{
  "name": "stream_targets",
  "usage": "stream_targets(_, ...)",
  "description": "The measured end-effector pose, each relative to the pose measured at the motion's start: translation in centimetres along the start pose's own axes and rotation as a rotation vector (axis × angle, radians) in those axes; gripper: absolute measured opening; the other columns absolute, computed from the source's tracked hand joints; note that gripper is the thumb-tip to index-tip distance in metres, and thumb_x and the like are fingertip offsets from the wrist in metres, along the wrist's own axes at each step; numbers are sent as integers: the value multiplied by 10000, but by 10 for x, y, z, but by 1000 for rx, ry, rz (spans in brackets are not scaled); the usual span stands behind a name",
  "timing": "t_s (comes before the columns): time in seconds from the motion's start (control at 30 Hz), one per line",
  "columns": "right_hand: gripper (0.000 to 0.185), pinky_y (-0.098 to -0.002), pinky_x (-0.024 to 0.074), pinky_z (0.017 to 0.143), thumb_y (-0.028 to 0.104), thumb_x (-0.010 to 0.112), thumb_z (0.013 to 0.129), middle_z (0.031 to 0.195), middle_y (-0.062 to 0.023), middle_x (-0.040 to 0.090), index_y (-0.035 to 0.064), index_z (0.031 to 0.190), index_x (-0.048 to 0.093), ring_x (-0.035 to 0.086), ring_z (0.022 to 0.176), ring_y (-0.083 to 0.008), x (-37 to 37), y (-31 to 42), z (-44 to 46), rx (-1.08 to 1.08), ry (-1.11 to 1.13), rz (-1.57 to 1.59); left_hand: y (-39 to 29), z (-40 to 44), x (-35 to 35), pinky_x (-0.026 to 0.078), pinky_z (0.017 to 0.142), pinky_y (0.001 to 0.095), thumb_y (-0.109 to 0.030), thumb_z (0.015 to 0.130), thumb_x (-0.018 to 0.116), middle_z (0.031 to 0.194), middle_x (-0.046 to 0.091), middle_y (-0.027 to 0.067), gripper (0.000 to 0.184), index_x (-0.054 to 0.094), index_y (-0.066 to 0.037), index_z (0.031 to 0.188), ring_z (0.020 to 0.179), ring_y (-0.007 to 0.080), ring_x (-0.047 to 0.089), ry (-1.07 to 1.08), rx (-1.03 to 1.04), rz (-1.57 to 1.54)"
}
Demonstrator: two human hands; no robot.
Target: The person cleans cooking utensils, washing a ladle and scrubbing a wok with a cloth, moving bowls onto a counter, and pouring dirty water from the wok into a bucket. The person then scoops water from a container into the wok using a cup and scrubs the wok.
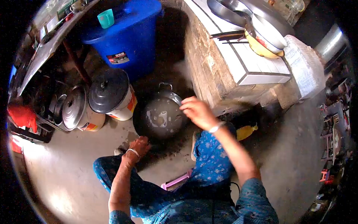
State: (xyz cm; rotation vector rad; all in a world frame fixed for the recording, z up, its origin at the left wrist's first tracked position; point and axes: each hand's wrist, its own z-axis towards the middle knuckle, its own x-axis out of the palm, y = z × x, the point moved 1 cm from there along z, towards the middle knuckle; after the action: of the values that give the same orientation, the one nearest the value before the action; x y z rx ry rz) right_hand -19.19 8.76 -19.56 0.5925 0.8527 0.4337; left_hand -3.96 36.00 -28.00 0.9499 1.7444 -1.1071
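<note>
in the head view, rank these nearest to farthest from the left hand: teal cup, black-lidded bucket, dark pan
1. dark pan: nearest, just ahead of the left hand
2. black-lidded bucket: farther ahead, to the left of the pan
3. teal cup: farthest, on top of the blue bin

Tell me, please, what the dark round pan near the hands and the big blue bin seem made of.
Dark round pan: probably metal, dull inside, given its partly shiny rim. Big blue bin: likely plastic, glossy, given its smooth, even colour.
</note>
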Motion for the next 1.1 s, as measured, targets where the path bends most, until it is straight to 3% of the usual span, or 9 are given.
stream_targets(0.07,152,-346,471,666,-30,529,669,844,-91,586,42,761,626,578,739,-274,32,8,8,94,246,-219,1,5,-9,434,766,456,-224,807,539,1010,536,194,305,496,-30,1038,946,365,521,28,-121,-93)
stream_targets(0.23,193,-364,453,688,-78,488,661,810,-102,541,44,791,563,559,778,-301,45,28,22,207,-15,-34,5,10,-4,454,730,447,-216,760,584,985,545,189,308,517,-35,1000,876,368,548,-85,-48,-9)
stream_targets(0.3,185,-354,446,745,-86,492,667,843,-97,551,31,794,558,554,843,-292,42,37,29,-34,-73,-7,-8,13,-17,461,708,443,-226,753,597,957,553,185,343,516,-35,1026,845,364,558,-98,-83,2)
stream_targets(0.33,172,-357,437,789,-72,517,676,853,-97,563,32,805,564,542,891,-300,38,41,25,-154,-43,-270,-4,15,-12,461,706,445,-225,751,604,959,556,185,353,517,-32,1034,849,364,557,-130,-42,-38)
stream_targets(0.43,123,-331,452,756,-26,558,716,844,-93,568,42,817,571,561,849,-251,-17,61,17,-32,82,-179,12,27,6,466,700,429,-214,754,612,940,566,186,352,525,-16,1032,834,356,565,-215,54,-119)
stream_targets(0.57,23,-223,437,604,76,566,810,790,-22,557,60,817,551,523,695,-93,-137,70,0,284,-591,142,-27,27,-37,474,696,343,-181,792,596,888,592,183,305,543,23,1012,790,282,596,-159,85,-625)
stream_targets(0.7,259,-305,499,654,190,547,834,891,-125,548,-4,995,491,579,769,-202,-264,39,9,393,-997,240,-76,37,-76,461,703,289,-169,822,569,881,608,164,300,538,43,1032,781,209,591,-171,106,-805)
stream_targets(0.9,537,-456,497,775,349,522,816,1011,-240,487,-59,1141,393,564,888,-391,-330,-5,48,658,-702,694,-146,71,-132,451,753,283,-191,845,530,930,617,142,330,524,49,1070,837,196,581,-164,303,-873)
stream_targets(1.1,586,-510,468,799,370,513,782,1072,-252,465,-37,1179,370,537,932,-419,-344,-11,59,758,-585,918,-212,86,-187,430,814,279,-239,856,540,972,594,114,362,513,36,1090,894,177,564,-49,387,-982)
